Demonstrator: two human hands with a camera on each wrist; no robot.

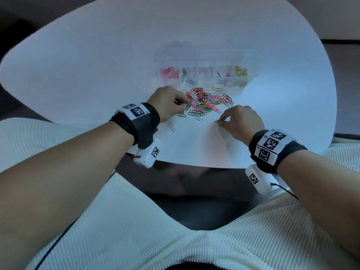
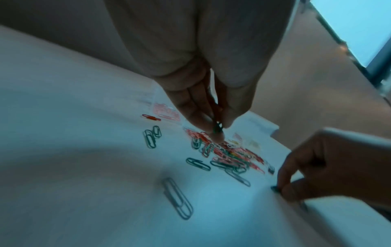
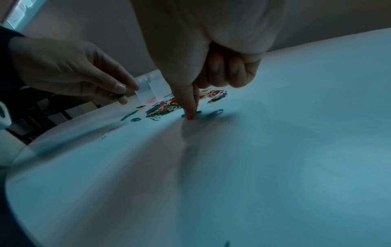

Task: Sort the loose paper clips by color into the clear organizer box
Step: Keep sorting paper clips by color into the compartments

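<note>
A mixed heap of loose paper clips [image 1: 206, 102] lies on the white table just in front of the clear organizer box [image 1: 206, 55]. The box holds pink, green, white, dark and yellow clips in separate compartments. My left hand [image 1: 186, 106] is at the heap's left edge and pinches a small bunch of green clips [image 2: 217, 128] between thumb and fingers. My right hand [image 1: 219, 121] is at the heap's near right. Its thumb and index fingertip pinch a single green clip [image 3: 197, 112] against the table, with the other fingers curled in.
Stray clips lie apart from the heap: a pale one [image 1: 171, 126] near my left wrist, a green one [image 1: 181, 115] and a red one [image 2: 151, 117]. The table's rounded near edge [image 1: 194, 163] is just behind my wrists, above my lap.
</note>
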